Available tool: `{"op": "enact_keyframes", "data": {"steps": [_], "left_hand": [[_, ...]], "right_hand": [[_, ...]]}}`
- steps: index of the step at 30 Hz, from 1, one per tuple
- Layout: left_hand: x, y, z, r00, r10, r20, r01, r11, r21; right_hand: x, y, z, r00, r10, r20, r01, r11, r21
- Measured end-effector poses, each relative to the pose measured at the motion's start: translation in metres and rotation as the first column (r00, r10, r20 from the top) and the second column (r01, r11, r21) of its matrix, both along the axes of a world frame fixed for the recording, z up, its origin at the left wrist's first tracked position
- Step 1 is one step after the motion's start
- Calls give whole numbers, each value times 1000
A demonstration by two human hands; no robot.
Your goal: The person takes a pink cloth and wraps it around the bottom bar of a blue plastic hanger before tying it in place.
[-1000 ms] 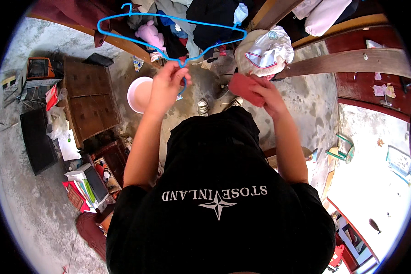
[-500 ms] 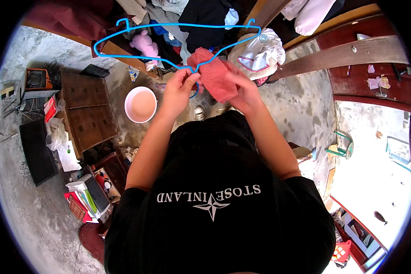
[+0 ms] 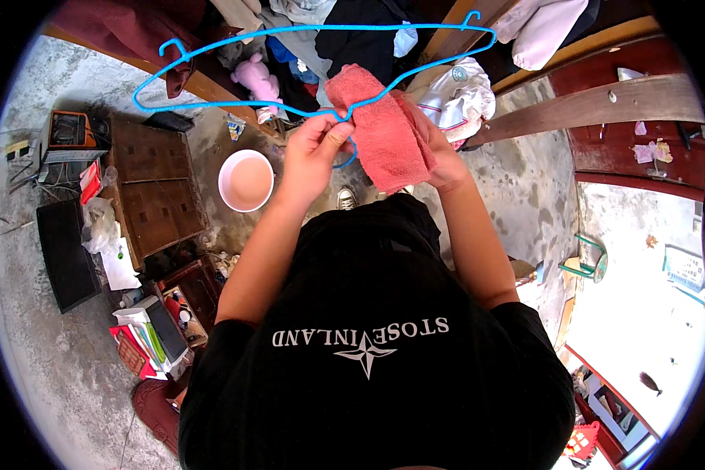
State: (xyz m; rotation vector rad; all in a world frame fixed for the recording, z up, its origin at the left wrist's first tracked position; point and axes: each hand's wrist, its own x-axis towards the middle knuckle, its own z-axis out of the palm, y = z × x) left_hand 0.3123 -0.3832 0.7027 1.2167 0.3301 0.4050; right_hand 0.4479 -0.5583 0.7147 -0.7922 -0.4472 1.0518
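Observation:
A blue clothes hanger [image 3: 235, 36] is held out in front of me, its hook end toward my body. My left hand [image 3: 313, 153] pinches it at the neck between thumb and fingers. A folded red cloth [image 3: 384, 129] lies against the right side of the hanger's neck, with the hanger's lower bar passing over it. Behind the cloth, my right hand [image 3: 446, 160] supports and grips it; most of its fingers are hidden. The cloth hangs down toward my lap.
On the floor to the left stands a white basin [image 3: 225, 184] of cloudy liquid. Ahead are piled clothes, a pink plush toy [image 3: 256, 78] and a white bag-like bundle [image 3: 458, 98]. A wooden cabinet [image 3: 160, 211] is at left, a wooden beam [image 3: 556, 106] at right, a green stool [image 3: 595, 262] farther right.
The hanger has come nearer and tilted, its right end rising. The red cloth is spread wider and longer, and my right hand has moved behind it to the right.

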Motion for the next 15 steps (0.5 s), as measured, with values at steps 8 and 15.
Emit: {"op": "enact_keyframes", "data": {"steps": [8, 15], "left_hand": [[12, -2, -25, 998, 61, -13, -58, 986, 155], [13, -8, -10, 995, 72, -71, -43, 936, 348]], "right_hand": [[-18, 28, -4, 997, -81, 15, 80, 994, 78], [-16, 45, 0, 952, -292, 92, 303, 942, -145]]}}
